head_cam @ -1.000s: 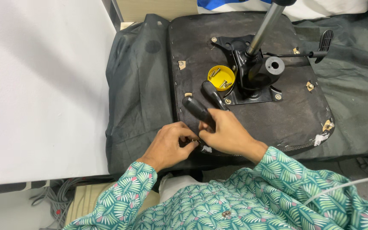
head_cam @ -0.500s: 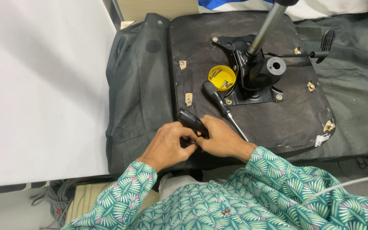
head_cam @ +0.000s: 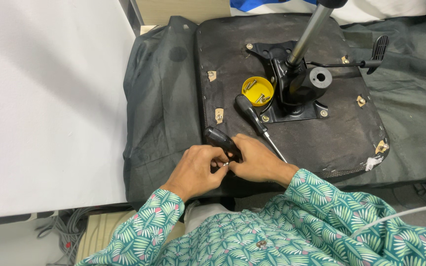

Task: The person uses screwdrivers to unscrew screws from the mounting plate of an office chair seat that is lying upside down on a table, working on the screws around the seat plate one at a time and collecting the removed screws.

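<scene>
The upturned black fabric-covered chair seat lies across the table. A second black-handled screwdriver now lies loose beside the small round yellow screw cup. At the near left edge, the left hand and right hand have closed together around a stubby black screwdriver handle, pinching something small and silver at its tip.

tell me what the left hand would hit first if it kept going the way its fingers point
The left hand points right, toward the right hand. They already meet around the black-handled tool, so it would press into the right hand's fingers first. The second screwdriver lies farther up, off that line.
</scene>
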